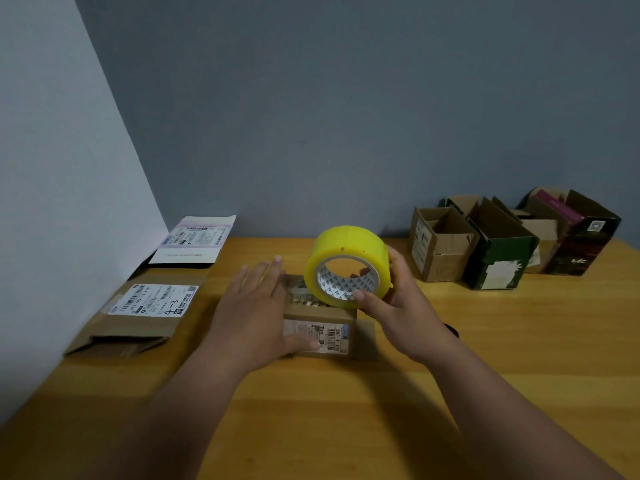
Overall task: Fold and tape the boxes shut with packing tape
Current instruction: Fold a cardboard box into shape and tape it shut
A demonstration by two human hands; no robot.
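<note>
Head view: the small brown cardboard box (320,327) sits mid-bench (346,410) and is pinned flat by the left hand (254,306), fingers straight, likely so the flaps stay down. The yellow roll of packing tape (346,265) is gripped by the right hand (398,306), fingers curled through its core, tilted onto the box top, probably for laying a strip.

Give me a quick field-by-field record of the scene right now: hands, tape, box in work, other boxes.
left hand: flat, fingers straight, pressing on the small box, thumb on its front
right hand: grips the tape roll, fingers through its core
tape roll: yellow, held on edge over the box top
small box: brown, labelled front, on the wooden table
sealed state: cannot tell
flattened boxes: two, far left by the wall
open boxes: cluster at right rear, flaps up
</note>
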